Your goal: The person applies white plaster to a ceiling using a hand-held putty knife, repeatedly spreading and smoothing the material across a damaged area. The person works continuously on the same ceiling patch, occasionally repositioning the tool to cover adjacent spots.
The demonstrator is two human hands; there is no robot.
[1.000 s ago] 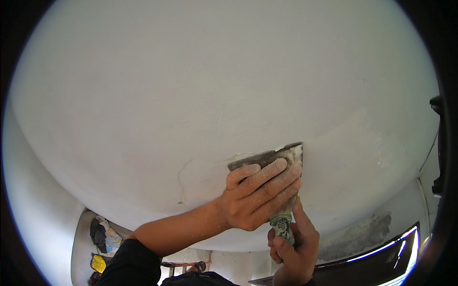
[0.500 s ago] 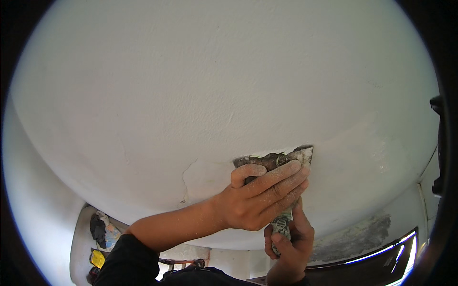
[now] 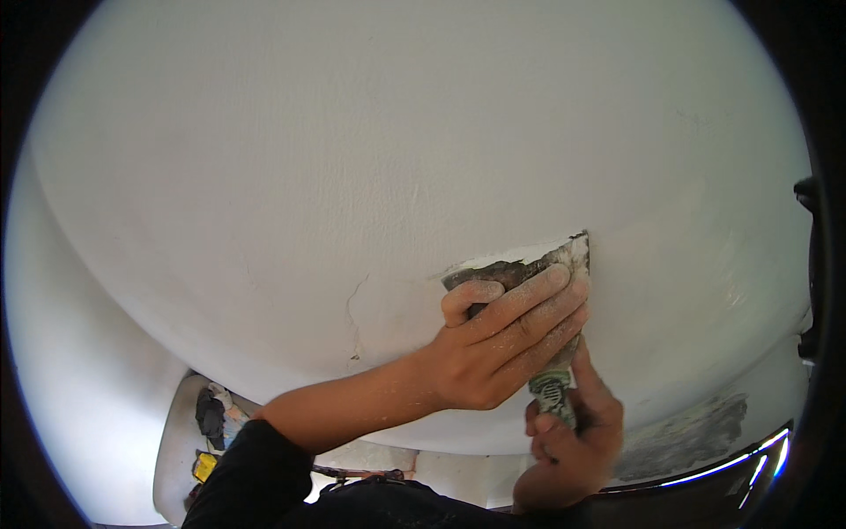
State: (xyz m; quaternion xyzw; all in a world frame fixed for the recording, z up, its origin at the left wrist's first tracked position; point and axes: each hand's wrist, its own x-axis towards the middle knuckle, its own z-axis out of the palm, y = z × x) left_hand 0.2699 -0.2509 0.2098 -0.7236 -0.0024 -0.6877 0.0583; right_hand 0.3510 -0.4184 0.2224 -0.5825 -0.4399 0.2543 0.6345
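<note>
A wide scraper [image 3: 512, 267] with a dark, stained blade lies against a large white painted surface [image 3: 335, 132], right of the middle. Whitish material sits along the blade's upper edge. My left hand [image 3: 480, 353] lies over the blade, its dusty fingers stretched across and pressing on it, with the thumb bent at the blade's left side. Below it, my right hand [image 3: 577, 441] is wrapped round the scraper's patterned greenish handle [image 3: 552, 397]. Part of the blade is hidden beneath my left hand.
A thin crack [image 3: 352, 317] runs down the surface left of my hands. At lower right lie a rough grey patch [image 3: 687, 436] and a dark frame with bright gaps [image 3: 705, 498]. A recess at lower left holds a dark bundle [image 3: 210, 417] and a yellow item [image 3: 204, 466].
Both hands and the scraper have moved up and slightly right along the surface. More whitish material shows at the blade's edge. The whole view has shifted slightly.
</note>
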